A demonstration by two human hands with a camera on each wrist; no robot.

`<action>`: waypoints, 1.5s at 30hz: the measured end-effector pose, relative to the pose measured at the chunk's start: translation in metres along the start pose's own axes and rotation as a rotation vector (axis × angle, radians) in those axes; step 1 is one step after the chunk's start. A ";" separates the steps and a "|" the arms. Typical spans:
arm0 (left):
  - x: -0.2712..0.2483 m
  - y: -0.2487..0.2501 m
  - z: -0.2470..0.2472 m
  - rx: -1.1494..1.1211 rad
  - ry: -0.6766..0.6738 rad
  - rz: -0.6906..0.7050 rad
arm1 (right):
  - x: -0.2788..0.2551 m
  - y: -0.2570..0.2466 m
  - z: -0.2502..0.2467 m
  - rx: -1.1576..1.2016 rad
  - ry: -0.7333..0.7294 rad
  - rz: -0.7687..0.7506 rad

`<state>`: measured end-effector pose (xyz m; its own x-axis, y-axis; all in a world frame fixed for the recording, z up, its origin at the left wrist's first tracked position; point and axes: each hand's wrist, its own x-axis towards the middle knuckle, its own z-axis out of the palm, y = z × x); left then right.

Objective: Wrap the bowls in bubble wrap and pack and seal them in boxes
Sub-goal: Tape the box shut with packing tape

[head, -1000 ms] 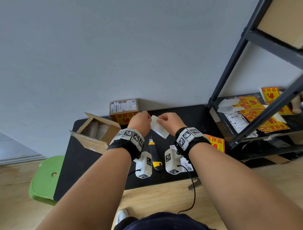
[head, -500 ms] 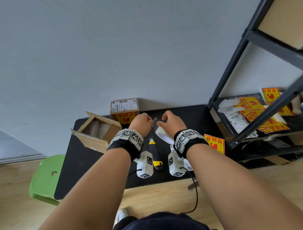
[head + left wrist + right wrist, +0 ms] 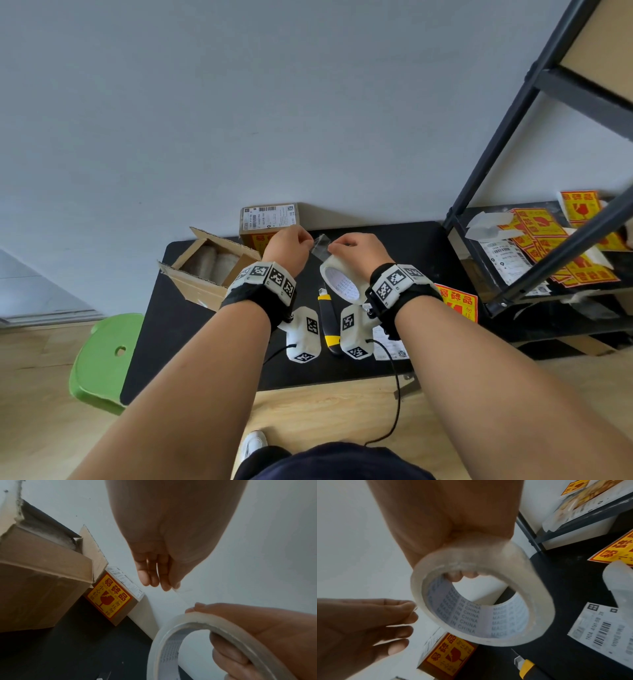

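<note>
My right hand [image 3: 356,251] grips a roll of clear tape [image 3: 342,282] above the black table [image 3: 191,329], fingers hooked through its core [image 3: 481,609]. My left hand [image 3: 291,245] pinches the tape's free end [image 3: 320,244], and a short strip stretches between the hands [image 3: 180,596]. An open cardboard box [image 3: 205,270] with bubble-wrapped bowls [image 3: 212,262] inside sits at the table's left. A small sealed box [image 3: 267,222] with a yellow fragile sticker [image 3: 109,597] stands against the wall behind my hands.
A yellow-and-black utility knife [image 3: 327,320] lies on the table below my hands, with a shipping label [image 3: 604,632] and a fragile sticker [image 3: 457,301] to its right. A black metal shelf [image 3: 534,260] holding more stickers stands at right. A green stool [image 3: 102,359] is at left.
The roll has tilted so its core faces me. My left hand has drawn the free end out from the roll; a short strip now spans the gap.
</note>
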<state>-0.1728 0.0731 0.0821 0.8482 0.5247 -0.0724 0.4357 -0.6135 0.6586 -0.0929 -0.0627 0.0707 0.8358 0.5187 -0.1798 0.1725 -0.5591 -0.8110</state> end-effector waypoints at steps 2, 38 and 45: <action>0.000 -0.008 -0.009 -0.032 0.008 0.002 | 0.004 -0.008 0.007 -0.026 -0.004 -0.008; 0.022 -0.166 -0.133 0.751 -0.414 0.001 | 0.046 -0.130 0.149 -0.162 0.051 0.213; 0.031 -0.180 -0.136 0.723 -0.360 0.049 | 0.039 -0.120 0.168 -0.177 0.042 0.181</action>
<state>-0.2658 0.2799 0.0626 0.8626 0.3411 -0.3736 0.3782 -0.9253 0.0286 -0.1686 0.1330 0.0676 0.8815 0.3749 -0.2872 0.1034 -0.7467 -0.6571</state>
